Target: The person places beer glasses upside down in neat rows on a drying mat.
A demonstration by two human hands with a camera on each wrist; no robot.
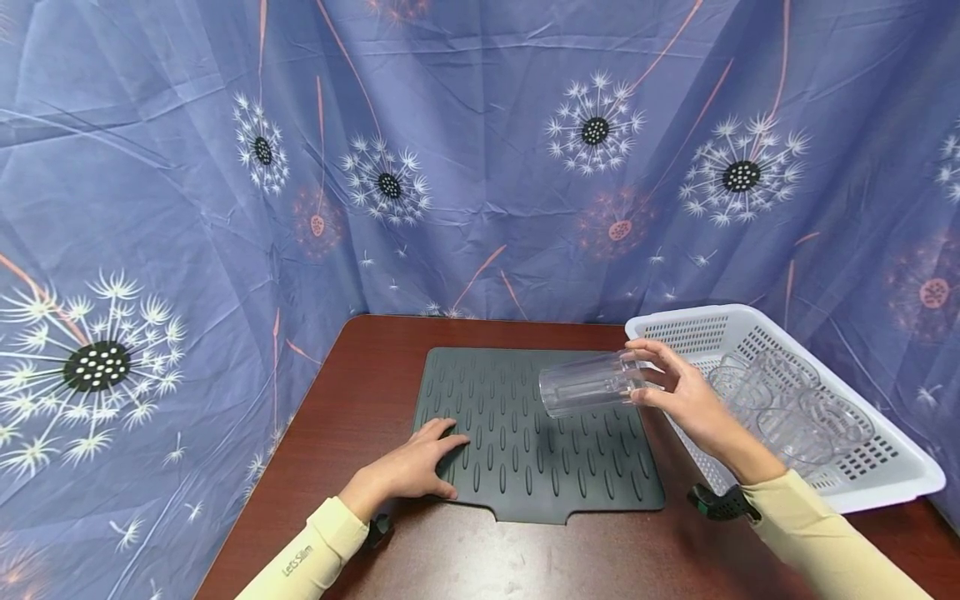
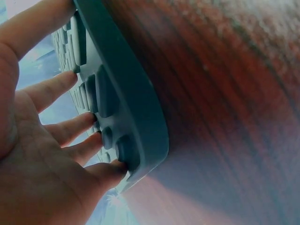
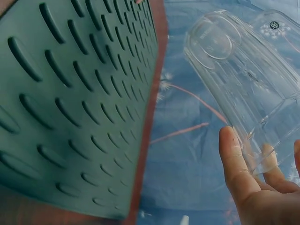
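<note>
A dark grey-green ridged drying mat (image 1: 525,492) lies flat on the table. My left hand (image 1: 408,467) rests on its front left part with fingers spread; in the left wrist view the fingertips touch the mat's ridges near its edge. Above the mat's right side, my right hand (image 1: 686,404) holds a clear drinking glass (image 1: 577,387) by one end, thumb and fingers around it. The glass lies nearly sideways in the air, its other end pointing left. In the right wrist view, the round end of the glass (image 3: 213,42) faces away from the fingers.
A white perforated plastic basket (image 1: 918,479) stands on the right of the table, holding several clear glasses (image 1: 795,433). The reddish-brown wooden table (image 1: 360,367) surrounds the mat. Behind and at the left hangs a blue curtain (image 1: 480,233) with a dandelion print.
</note>
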